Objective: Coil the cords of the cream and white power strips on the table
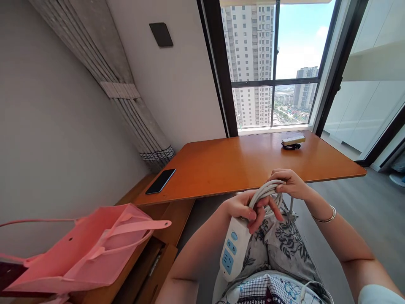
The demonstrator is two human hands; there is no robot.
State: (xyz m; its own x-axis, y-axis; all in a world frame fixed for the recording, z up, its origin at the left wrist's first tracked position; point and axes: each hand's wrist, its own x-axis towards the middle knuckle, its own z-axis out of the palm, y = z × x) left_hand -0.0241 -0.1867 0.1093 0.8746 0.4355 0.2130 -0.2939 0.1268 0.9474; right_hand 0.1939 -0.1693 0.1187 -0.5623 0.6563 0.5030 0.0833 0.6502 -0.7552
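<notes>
My left hand [248, 207] is wrapped round a coiled white cord [264, 193] above my lap. From beneath that hand hangs a white power strip [235, 249] with blue socket faces, tilted downward. The fingers of my right hand [288, 182] close on the far side of the same coil. A short end of the cord drops below my right hand, with what looks like a plug [292, 216] on it. Some of the coil is hidden behind my fingers.
An orange-brown table [218, 166] stands before me. On it lie a phone [160, 181] at the left and another power strip [293, 140] with a black cord at the far right. A pink bag [95, 249] sits at my left, above a wooden drawer [155, 266].
</notes>
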